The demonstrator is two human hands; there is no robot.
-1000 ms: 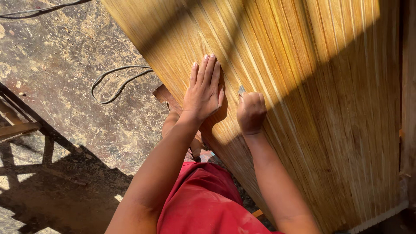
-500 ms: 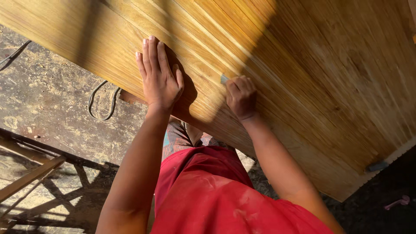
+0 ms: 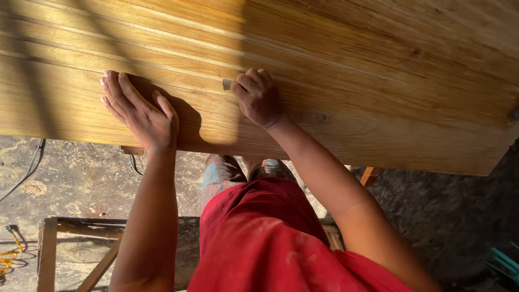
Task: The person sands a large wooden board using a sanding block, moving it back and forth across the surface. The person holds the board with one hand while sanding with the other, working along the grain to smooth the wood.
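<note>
A broad wooden panel (image 3: 335, 70) with long grooves fills the upper part of the head view, lit partly by sun. My left hand (image 3: 139, 111) lies flat on it near its front edge, fingers spread, holding nothing. My right hand (image 3: 258, 97) is closed around a small grey tool (image 3: 226, 84), whose tip sticks out to the left and rests against a groove in the panel. I am wearing red clothing (image 3: 259, 238), seen below the arms.
Under the panel is rough concrete floor (image 3: 70, 184). A wooden frame (image 3: 51, 254) stands at the lower left, with an orange cord (image 3: 8, 254) and a black cable (image 3: 30, 167) nearby. A wooden support leg (image 3: 367, 176) shows under the panel's edge.
The view has swung so the panel now runs nearly level across the frame. Both hands stay on the panel; the left hand is now further from the right.
</note>
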